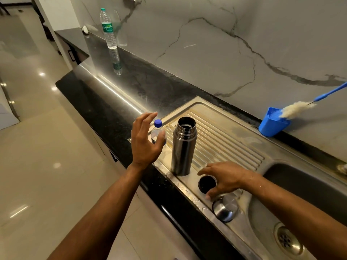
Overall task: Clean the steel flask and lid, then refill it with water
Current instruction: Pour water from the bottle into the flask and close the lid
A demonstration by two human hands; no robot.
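The steel flask [183, 146] stands upright and uncapped on the ribbed draining board [231, 139]. Just left of it stands a small clear water bottle [158, 133] with a blue cap. My left hand [145, 139] hovers in front of that bottle, fingers spread and holding nothing. A black inner stopper [205, 183] lies on the board near the flask's base, and my right hand [224, 178] grips it between thumb and fingers. The steel outer lid [225, 208] lies mouth down just nearer me.
A sink basin [304, 186] with a drain [288, 240] sits at the right. A blue cup [272, 124] holding a bottle brush [298, 108] stands by the marble wall. A tall water bottle [108, 29] stands far back on the black counter [105, 107]. Tiled floor lies left.
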